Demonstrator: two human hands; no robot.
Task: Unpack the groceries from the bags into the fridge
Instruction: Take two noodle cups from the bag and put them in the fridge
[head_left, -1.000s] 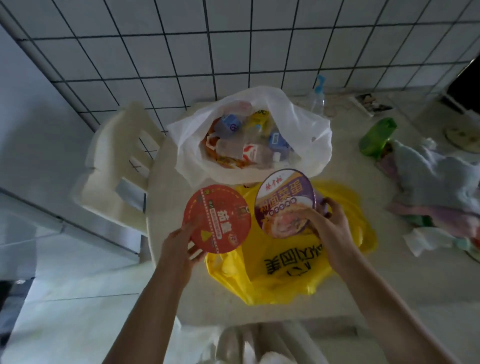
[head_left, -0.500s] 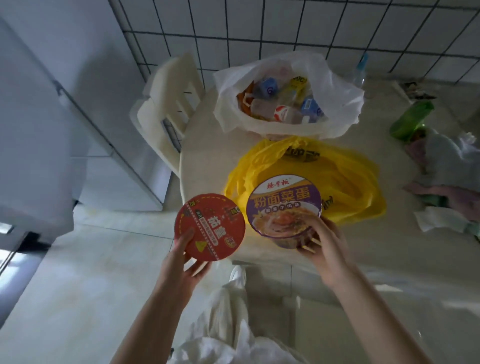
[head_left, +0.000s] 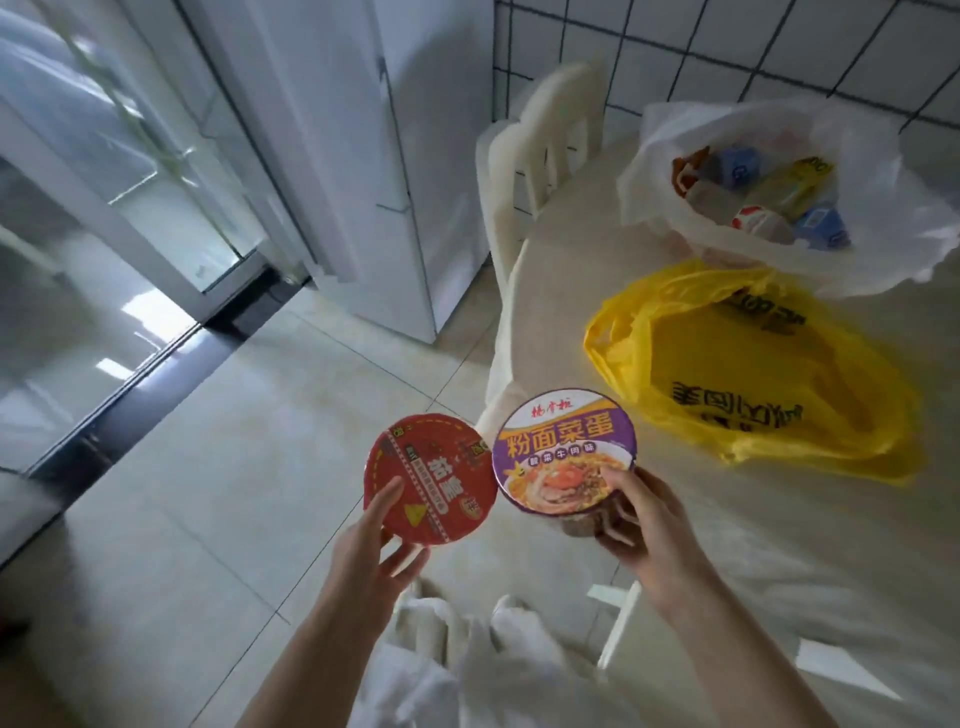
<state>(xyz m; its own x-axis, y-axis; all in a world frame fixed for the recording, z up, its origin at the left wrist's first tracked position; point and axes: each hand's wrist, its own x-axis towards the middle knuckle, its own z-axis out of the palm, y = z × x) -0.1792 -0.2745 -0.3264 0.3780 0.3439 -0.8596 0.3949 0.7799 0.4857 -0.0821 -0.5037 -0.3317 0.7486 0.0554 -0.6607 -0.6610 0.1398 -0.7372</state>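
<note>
Instant-noodle bowls sat one in each hand, held side by side above the floor tiles at the tabletop's near edge. The left hand gripped the red-lidded bowl, thumb on its lid and fingers curled beneath. The right hand clasped the purple-lidded bowl round its side. Behind them on the tabletop lay a slack yellow bag and, farther back, an open white bag holding packaged groceries. The white fridge stood closed to the left, beside a white chair.

both hands outstretched, gripping
</note>
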